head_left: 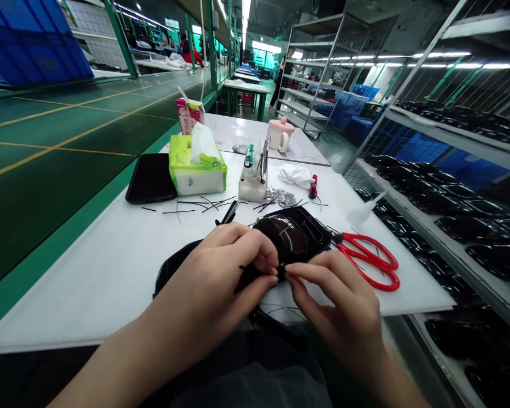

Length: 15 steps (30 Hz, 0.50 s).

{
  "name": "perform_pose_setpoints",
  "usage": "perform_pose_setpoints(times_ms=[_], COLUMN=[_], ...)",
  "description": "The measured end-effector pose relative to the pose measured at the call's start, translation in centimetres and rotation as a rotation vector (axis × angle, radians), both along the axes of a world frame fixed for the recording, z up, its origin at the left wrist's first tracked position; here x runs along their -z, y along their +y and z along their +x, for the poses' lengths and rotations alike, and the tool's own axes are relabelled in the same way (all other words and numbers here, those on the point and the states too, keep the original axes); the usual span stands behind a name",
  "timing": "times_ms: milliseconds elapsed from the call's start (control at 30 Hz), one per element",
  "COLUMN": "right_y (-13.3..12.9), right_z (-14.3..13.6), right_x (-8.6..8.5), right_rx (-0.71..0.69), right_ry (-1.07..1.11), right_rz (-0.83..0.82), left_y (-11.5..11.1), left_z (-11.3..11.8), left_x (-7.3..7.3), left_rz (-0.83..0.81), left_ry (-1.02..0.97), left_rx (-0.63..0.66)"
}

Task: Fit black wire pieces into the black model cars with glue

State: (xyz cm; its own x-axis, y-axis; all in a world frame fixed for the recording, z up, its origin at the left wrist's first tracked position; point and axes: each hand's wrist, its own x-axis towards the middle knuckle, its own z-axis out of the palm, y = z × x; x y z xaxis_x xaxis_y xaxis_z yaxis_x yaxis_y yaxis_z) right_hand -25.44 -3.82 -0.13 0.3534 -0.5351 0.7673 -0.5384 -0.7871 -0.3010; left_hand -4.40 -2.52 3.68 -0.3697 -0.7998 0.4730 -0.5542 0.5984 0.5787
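Observation:
A glossy black car-shaped shell lies at the middle of the white table. Over its near side, my left hand has thumb and index finger pinched together. My right hand meets it fingertip to fingertip, thumb and index also closed in a pinch. Some tiny dark piece seems to sit between the fingertips, too small to name. Just right of the shell lie scissors with red handles. Much of the shell's left part is hidden under my left hand.
Behind the shell stand a green tissue pack, a pale block, a pile of silvery bits and a pink-lidded mug. Thin black strips are scattered about. A white dropper bottle is at right, beside shelves of black shells.

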Motion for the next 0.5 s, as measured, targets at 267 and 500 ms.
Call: perform_pose_setpoints(times_ms=[267, 500], right_y=[0.0, 0.0], right_z=[0.7, 1.0], right_x=[0.8, 1.0], right_rx=[0.068, 0.026], right_ry=[0.183, 0.110], right_rz=[-0.128, -0.129], left_y=[0.1, 0.2], left_z=[-0.2, -0.4], left_x=[0.1, -0.7], left_rz=[-0.001, 0.036], left_ry=[-0.035, -0.016], left_rx=[-0.003, -0.010])
